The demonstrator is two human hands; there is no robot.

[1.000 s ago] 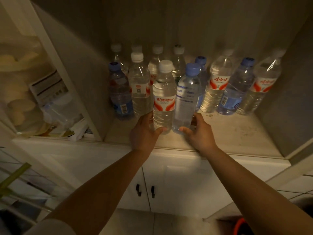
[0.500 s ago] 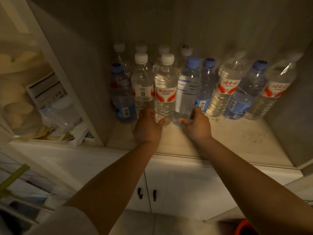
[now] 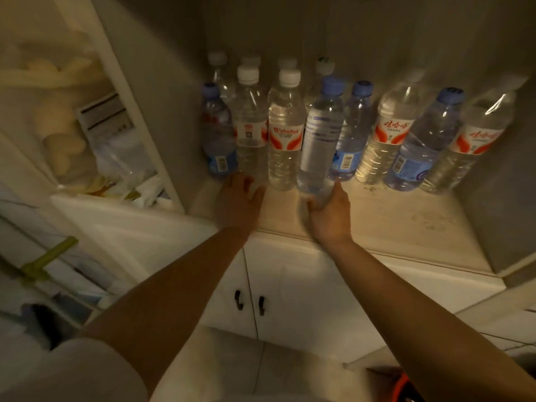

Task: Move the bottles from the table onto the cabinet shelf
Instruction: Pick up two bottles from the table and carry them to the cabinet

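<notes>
Since the earlier frame: left hand (image 3: 239, 195) has let go of the red-label bottle (image 3: 285, 132) and drawn back toward the shelf's front edge. That bottle and the blue-cap bottle (image 3: 320, 134) now sit deeper in, level with the front row.

Hands: left hand's fingers (image 3: 256, 192) are spread and relaxed, holding nothing, just in front of the bottles at the left end of the front row. Right hand (image 3: 329, 210) has its thumb and fingers curled round the base of the blue-cap bottle, gripping it.

Task items: both bottles stand upright on the cabinet shelf (image 3: 406, 221), side by side and touching or nearly so, toward the left of the row. More bottles stand behind and to the right, as far as the right wall.

Handling, my estimate: full water bottles, so moderately heavy for their size. Thin clear plastic will dent under a hard squeeze. Smooth wall may be slippery. Best hold is round the lower body or the label band, not the cap. They look tall and narrow, so a sideways nudge could knock over neighbours.

Room: light is dim. The shelf is pale and speckled, with open space along its front edge and right half. A white cabinet door (image 3: 223, 297) with dark handles sits below. Left compartment holds bags and papers, blurred.
</notes>
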